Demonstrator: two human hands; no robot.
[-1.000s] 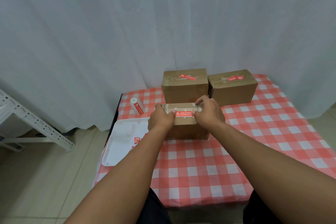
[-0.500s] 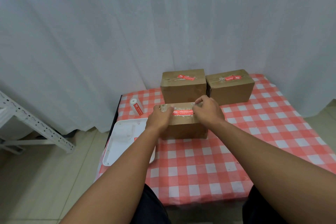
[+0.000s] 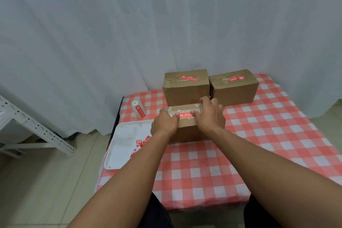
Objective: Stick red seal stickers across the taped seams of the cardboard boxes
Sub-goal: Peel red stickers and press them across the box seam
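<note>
Near cardboard box [image 3: 186, 131], worktop centre: your left hand [image 3: 163, 123] and right hand [image 3: 211, 116] each grip an end, thumbs pressing a red seal sticker [image 3: 186, 115] on its taped seam. White print unreadable. Two rear boxes [image 3: 186, 87] carry stickers too.

Soft, even daylight filters through the sheer white curtain [image 3: 129, 33], leaving the scene moderately bright with a cool cast. Shadows are faint: a thin dark band under the brown cardboard boxes [image 3: 186, 87] on the red-and-white checked desk [image 3: 268, 135]. Clear tape on the nearest box shows mild glare. Wide-angle distortion bows the edges, and fine print on the stickers is too soft to read.
</note>
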